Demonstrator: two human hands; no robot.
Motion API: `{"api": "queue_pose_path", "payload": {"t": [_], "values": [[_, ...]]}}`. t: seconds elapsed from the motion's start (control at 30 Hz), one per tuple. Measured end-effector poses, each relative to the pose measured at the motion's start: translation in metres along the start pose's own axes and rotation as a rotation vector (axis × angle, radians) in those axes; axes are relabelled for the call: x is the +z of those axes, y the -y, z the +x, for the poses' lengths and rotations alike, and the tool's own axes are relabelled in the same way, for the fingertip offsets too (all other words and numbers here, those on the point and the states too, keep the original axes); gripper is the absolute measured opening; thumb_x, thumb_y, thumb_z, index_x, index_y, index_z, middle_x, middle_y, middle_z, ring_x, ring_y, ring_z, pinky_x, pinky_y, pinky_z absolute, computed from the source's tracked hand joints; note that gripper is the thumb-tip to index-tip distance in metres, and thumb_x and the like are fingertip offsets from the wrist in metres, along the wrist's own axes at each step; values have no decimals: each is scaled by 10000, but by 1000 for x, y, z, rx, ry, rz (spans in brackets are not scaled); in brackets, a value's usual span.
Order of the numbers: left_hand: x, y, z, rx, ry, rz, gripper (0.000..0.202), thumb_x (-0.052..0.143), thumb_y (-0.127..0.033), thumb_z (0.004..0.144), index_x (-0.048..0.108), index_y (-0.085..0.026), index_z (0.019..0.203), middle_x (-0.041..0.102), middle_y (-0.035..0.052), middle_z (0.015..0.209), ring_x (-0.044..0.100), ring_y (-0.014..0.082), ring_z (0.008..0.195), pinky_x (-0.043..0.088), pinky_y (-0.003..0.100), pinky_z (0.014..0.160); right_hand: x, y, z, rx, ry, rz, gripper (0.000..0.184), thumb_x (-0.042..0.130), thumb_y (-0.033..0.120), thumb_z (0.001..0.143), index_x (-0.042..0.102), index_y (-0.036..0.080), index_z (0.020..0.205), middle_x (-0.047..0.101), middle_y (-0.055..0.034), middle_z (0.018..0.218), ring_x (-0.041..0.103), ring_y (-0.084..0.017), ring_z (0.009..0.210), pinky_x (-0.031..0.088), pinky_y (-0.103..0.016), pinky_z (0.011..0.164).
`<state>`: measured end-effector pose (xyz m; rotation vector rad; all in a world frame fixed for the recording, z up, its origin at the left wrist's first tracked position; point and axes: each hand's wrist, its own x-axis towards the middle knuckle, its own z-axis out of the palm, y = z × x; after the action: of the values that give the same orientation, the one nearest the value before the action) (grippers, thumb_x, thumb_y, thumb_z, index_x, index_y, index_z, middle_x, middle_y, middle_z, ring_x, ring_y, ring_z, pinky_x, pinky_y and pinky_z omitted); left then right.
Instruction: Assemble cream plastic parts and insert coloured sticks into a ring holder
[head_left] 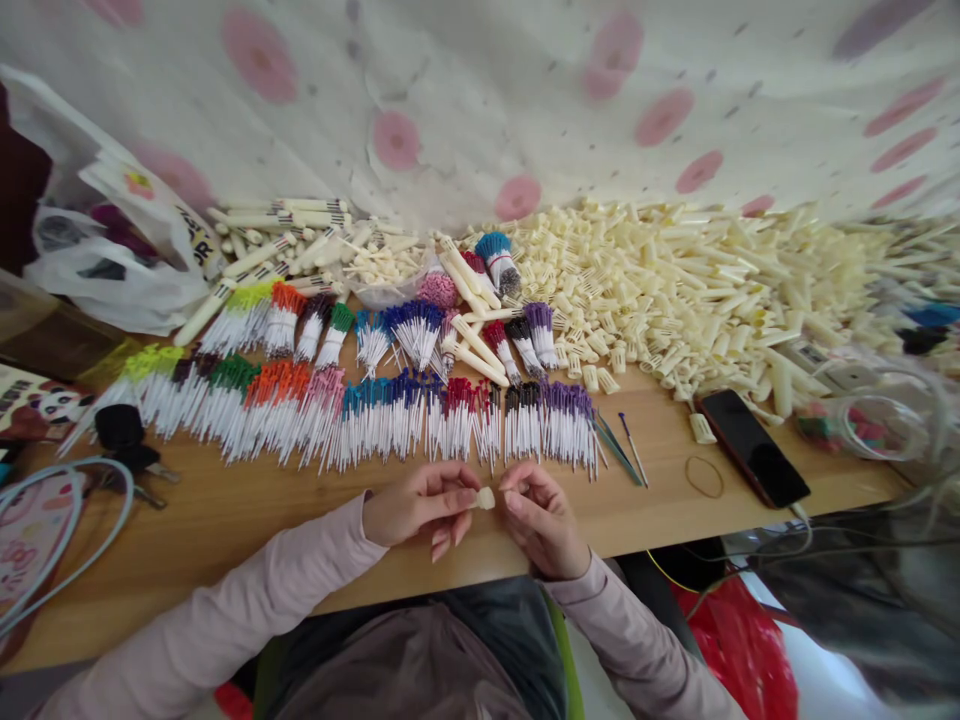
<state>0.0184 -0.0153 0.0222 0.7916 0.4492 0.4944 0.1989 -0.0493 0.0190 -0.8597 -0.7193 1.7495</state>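
Note:
My left hand (420, 505) pinches a small cream plastic piece (486, 497) between thumb and fingers, low over the wooden table (225, 520). My right hand (541, 518) is closed in a pinch right beside that piece, fingertips touching it; what else it holds I cannot make out. Just beyond both hands lie rows of thin white sticks with coloured tips (390, 410), bundled by colour. A large heap of cream plastic pieces (690, 290) covers the far right of the table.
A black phone (752, 447) and a rubber band (705, 477) lie to the right. White plastic bags (105, 270) sit far left, keys (131, 450) and a grey cable (67, 540) near left. A spotted cloth (480, 100) hangs behind. Cables and a red bag (742, 650) are at lower right.

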Motion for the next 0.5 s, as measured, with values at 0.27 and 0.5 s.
{"api": "queue_pose_path", "payload": {"t": [0.27,0.5], "values": [[-2,2,-1,-11,0,21,293,642,-435,855,513,-173,871,602,-49,514,467,55,316,349,149,324,1,0,-1,34,47,-18,282,722,374,795,496,208,828,564,69,554,257,-18,326,170,-138,318],[-3,2,-1,-27,25,-6,295,615,-441,871,513,-169,820,485,-89,435,378,50,297,420,156,319,-3,-10,-1,-89,10,-84,233,747,353,792,565,211,825,593,45,579,432,-62,436,260,-160,393]]}}
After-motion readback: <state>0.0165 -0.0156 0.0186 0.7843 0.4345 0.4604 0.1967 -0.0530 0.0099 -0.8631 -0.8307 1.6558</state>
